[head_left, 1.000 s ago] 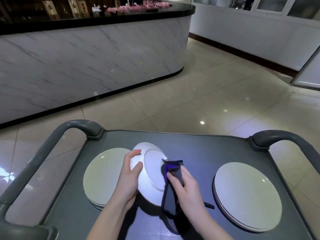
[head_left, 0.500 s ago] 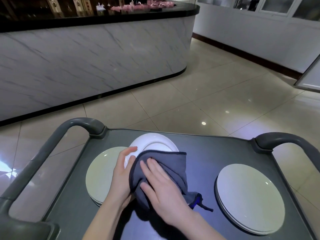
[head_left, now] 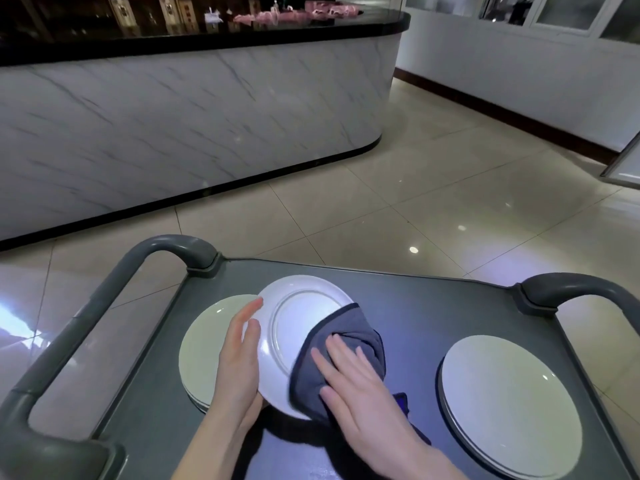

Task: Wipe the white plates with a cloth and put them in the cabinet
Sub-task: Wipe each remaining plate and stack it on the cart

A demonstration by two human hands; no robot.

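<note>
Cloth (head_left: 341,362) shifted right, plate (head_left: 298,327) underside up, tilted toward viewer

The left hand (head_left: 239,362) stood on edge, fingers (head_left: 249,311) extended and thumb hooked over a rim. The right hand (head_left: 360,389) lay palm down, fingers (head_left: 341,355) spread flat and pressing.

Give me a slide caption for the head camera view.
Left hand steadies an upturned white plate while right hand wipes it with a grey cloth.
</note>
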